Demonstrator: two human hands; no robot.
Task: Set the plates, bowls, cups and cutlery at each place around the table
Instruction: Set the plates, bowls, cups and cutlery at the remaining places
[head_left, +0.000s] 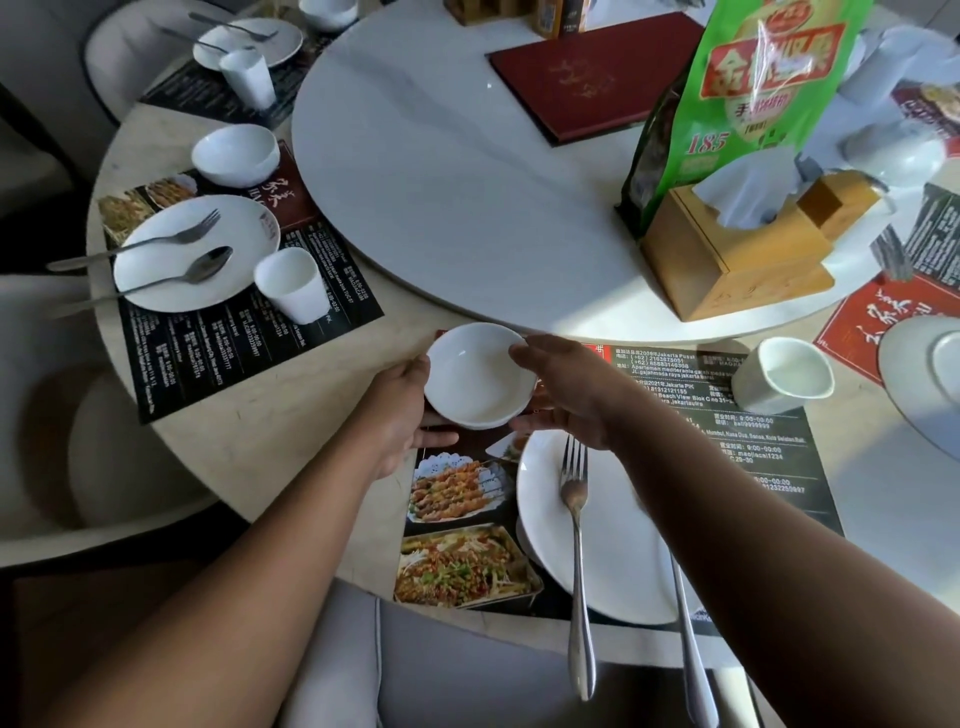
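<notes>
A small white bowl (478, 374) sits at the far left corner of the nearest placemat (457, 519), held between both hands. My left hand (400, 410) grips its left side, thumb at the rim and fingers underneath. My right hand (571, 395) grips the right side, fingers on the far rim and thumb low. I cannot tell whether the bowl touches the mat. Just behind the hands lies a white plate (623, 545) with a fork (576, 545) on it and a spoon handle (691, 649) partly hidden by my right forearm. A white cup (779, 376) stands at the mat's far right.
The white turntable (467, 182) carries a wooden tissue box (727, 260), a green bag (753, 78) and a red menu (587, 73). The left place has a plate (182, 260) with fork and spoon, a bowl (236, 153) and a cup (291, 283). A grey chair (467, 675) is below me.
</notes>
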